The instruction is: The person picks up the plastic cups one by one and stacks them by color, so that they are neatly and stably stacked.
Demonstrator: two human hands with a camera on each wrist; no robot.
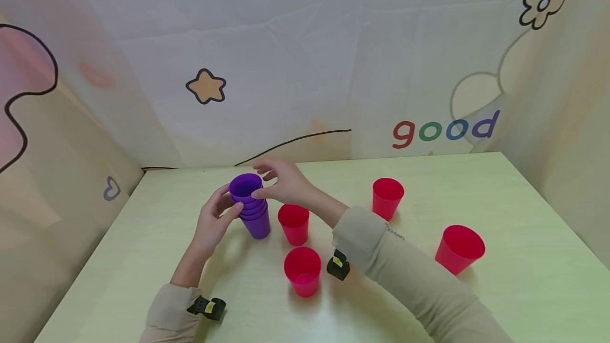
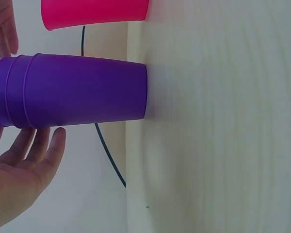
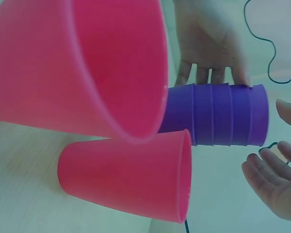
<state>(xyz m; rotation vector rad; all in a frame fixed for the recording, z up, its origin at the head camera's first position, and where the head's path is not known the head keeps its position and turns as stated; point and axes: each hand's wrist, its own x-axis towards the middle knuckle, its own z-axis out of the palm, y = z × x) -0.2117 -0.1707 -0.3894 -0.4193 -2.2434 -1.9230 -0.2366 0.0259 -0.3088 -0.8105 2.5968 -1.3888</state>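
Sleeve (image 1: 419, 278), left hand (image 1: 213, 221) holding purple stack (image 1: 257, 226), right hand (image 1: 286, 184) above rim (image 3: 263, 116)

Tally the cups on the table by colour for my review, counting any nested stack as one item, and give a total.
Red cups: 4
Purple cup stack: 1
Total: 5
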